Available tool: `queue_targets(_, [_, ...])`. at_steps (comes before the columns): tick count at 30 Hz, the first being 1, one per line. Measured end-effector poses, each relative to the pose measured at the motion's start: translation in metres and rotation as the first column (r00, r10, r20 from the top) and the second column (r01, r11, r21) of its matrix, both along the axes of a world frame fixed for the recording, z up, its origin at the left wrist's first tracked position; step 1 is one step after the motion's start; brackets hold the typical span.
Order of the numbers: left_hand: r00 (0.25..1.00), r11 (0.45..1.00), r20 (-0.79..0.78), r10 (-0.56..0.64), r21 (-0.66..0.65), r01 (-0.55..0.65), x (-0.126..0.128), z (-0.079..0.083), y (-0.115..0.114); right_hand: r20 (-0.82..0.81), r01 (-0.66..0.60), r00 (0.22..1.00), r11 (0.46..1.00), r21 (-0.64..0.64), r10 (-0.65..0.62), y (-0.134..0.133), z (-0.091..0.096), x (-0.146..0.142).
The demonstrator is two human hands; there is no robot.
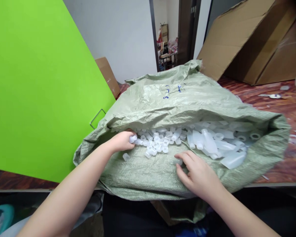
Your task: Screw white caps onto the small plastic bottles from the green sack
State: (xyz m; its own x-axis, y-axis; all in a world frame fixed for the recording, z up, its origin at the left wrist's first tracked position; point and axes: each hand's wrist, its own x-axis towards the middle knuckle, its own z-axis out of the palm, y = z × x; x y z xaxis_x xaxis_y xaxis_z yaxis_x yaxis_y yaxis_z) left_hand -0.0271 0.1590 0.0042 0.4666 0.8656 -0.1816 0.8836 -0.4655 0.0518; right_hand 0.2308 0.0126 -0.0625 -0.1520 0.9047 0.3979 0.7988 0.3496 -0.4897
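Note:
A pale green woven sack (158,181) lies on its side with its mouth turned toward me. Inside the opening is a heap of small translucent white plastic caps (155,144), and to their right are larger translucent plastic bottle-like pieces (208,141). My left hand (122,141) reaches into the left of the mouth, its fingers closed on a few of the caps (132,138). One loose cap (126,156) rests on the sack below it. My right hand (196,171) is curled over the sack's lower flap, with a small translucent cap (179,161) between thumb and fingers.
A bright green panel (39,89) with a wire handle (97,118) stands at left. Behind on the right is an open cardboard box (236,42). Keys (273,96) and plastic scraps lie on the red-brown tabletop (271,110). A teal basin (8,215) shows at lower left.

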Motion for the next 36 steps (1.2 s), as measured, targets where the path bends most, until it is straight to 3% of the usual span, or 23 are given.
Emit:
queue_targets(8, [0.997, 0.986, -0.01, 0.073, 0.149, -0.071, 0.001, 0.002, -0.029, -0.304, -0.03, 0.953, 0.999, -0.044, 0.015, -0.003, 0.002, 0.005])
queue_targets(11, [0.999, 0.965, 0.054, -0.008, 0.261, -0.006, 0.009, 0.011, -0.059, -0.451, -0.06, 0.892, 0.996, -0.068, 0.022, -0.006, 0.006, 0.008])
queue_targets(14, [0.972, 0.967, 0.186, -0.143, 0.235, 0.097, 0.024, 0.014, -0.105, -0.574, -0.199, 0.807, 0.979, -0.044, 0.139, -0.017, 0.015, 0.009])
queue_targets(17, [0.935, 0.984, 0.309, -0.175, 0.078, 0.159, 0.042, 0.004, -0.156, -0.572, -0.467, 0.738, 0.883, -0.05, 0.358, -0.036, 0.031, 0.012])
queue_targets(20, [0.92, 0.98, 0.393, -0.012, -0.179, 0.089, 0.055, -0.013, -0.192, -0.496, -0.663, 0.696, 0.729, -0.169, 0.519, -0.057, 0.041, 0.017])
queue_targets(22, [0.91, 0.94, 0.405, 0.088, -0.337, 0.059, 0.061, -0.025, -0.205, -0.442, -0.713, 0.688, 0.652, -0.259, 0.576, -0.07, 0.039, 0.021])
queue_targets(24, [0.901, 0.883, 0.408, 0.147, -0.464, 0.066, 0.064, -0.04, -0.21, -0.354, -0.727, 0.686, 0.611, -0.312, 0.636, -0.08, 0.028, 0.025])
queue_targets(26, [0.888, 0.796, 0.404, 0.22, -0.601, 0.076, 0.066, -0.056, -0.21, -0.212, -0.714, 0.694, 0.622, -0.322, 0.688, -0.088, 0.012, 0.029])
queue_targets(29, [0.864, 0.594, 0.35, 0.361, -0.801, 0.076, 0.068, -0.077, -0.202, -0.023, -0.681, 0.704, 0.666, -0.303, 0.71, -0.094, -0.012, 0.033])
queue_targets(32, [0.856, 0.464, 0.308, 0.416, -0.881, 0.091, 0.071, -0.09, -0.194, -0.129, -0.623, 0.775, 0.714, -0.32, 0.618, -0.093, -0.031, 0.034])
queue_targets(34, [0.855, 0.439, 0.301, 0.422, -0.893, 0.098, 0.072, -0.093, -0.189, -0.284, -0.553, 0.832, 0.748, -0.367, 0.477, -0.091, -0.039, 0.034])
queue_targets(36, [0.866, 0.44, 0.295, 0.403, -0.892, 0.1, 0.073, -0.094, -0.185, -0.35, -0.531, 0.842, 0.748, -0.398, 0.411, -0.089, -0.043, 0.033])
